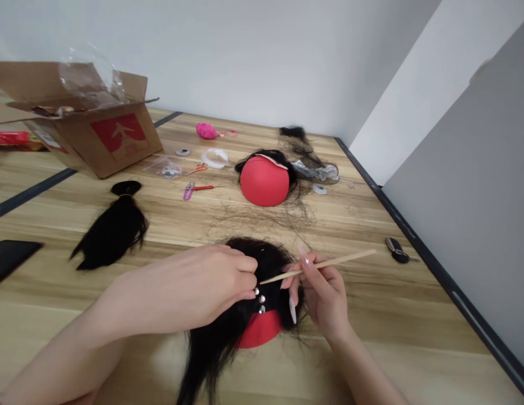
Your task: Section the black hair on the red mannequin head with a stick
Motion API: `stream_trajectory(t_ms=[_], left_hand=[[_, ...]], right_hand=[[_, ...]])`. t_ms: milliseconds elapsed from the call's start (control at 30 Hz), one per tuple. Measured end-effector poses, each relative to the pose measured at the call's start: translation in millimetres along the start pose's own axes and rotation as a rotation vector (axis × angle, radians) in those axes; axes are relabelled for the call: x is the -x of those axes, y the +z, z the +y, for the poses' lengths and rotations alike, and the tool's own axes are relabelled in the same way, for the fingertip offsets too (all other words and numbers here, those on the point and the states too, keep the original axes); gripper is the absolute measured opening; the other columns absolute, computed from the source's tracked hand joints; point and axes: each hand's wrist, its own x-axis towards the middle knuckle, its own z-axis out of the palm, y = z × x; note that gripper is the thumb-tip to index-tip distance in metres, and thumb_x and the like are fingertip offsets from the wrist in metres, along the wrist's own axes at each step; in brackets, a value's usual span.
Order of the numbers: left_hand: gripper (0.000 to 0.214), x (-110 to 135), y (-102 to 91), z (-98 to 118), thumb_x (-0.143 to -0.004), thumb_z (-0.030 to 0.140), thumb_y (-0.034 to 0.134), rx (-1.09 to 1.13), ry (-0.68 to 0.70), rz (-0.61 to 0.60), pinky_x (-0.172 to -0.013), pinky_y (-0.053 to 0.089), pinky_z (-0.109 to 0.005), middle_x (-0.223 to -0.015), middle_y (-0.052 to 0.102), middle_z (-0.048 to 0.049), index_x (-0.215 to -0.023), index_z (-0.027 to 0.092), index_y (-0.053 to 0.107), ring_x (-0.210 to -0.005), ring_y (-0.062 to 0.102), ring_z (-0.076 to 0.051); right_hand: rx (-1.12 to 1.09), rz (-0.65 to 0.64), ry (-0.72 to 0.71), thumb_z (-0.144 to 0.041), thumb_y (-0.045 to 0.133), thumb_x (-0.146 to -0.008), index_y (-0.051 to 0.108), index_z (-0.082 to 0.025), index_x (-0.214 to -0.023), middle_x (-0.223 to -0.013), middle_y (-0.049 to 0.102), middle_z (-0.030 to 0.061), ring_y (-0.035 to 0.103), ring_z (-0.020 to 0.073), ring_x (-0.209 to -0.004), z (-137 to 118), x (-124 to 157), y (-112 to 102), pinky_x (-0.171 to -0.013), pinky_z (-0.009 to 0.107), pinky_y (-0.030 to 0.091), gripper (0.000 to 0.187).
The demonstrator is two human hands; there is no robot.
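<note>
A red dome form (pixel 259 333) covered with black hair (pixel 228 337) lies on the wooden table (pixel 371 315) right in front of me. My left hand (pixel 194 289) rests on the hair with fingers curled and pinched at its crown, next to three silver pins (pixel 260 300). My right hand (pixel 323 292) holds a thin wooden stick (pixel 329 262) whose tip points at the hair by my left fingertips. Long pale nails show on the right hand.
A second red dome (pixel 264 180) with loose hair stands further back. A black hair bundle (pixel 113 228) lies left, a dark phone (pixel 8 256) at the left edge. An open cardboard box (pixel 80 124), small scissors (pixel 194 188), tape rolls (pixel 215 157), a pink ball (pixel 206 131) and a black clip (pixel 397 250) lie around.
</note>
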Motion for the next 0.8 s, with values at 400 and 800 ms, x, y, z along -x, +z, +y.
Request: stream_trajectory(t_ms=[400, 800], left_hand=[[0.022, -2.5, -9.4, 5.6, -0.099, 0.015, 0.051, -0.079, 0.034, 0.025, -0.070, 0.040, -0.027, -0.084, 0.062, 0.0013, -0.085, 0.020, 0.067, -0.076, 0.054, -0.015], [0.023, -8.6, -3.0, 5.1, -0.094, 0.011, 0.053, -0.099, 0.040, -0.036, -0.076, 0.043, -0.029, -0.081, 0.063, 0.0002, -0.078, 0.018, 0.068, -0.074, 0.056, -0.016]], right_hand=[[-0.042, -0.008, 0.012, -0.037, 0.066, -0.092, 0.060, -0.016, -0.074, -0.062, 0.073, 0.0034, 0.059, 0.0080, -0.038, 1.0, -0.4, -2.0, -0.043, 0.017, 0.041, 0.028], [-0.062, 0.000, 0.039, -0.036, 0.068, -0.091, 0.061, -0.016, -0.074, -0.062, 0.073, 0.0034, 0.059, 0.0078, -0.037, 2.6, -1.0, -1.1, -0.042, 0.016, 0.042, 0.028]])
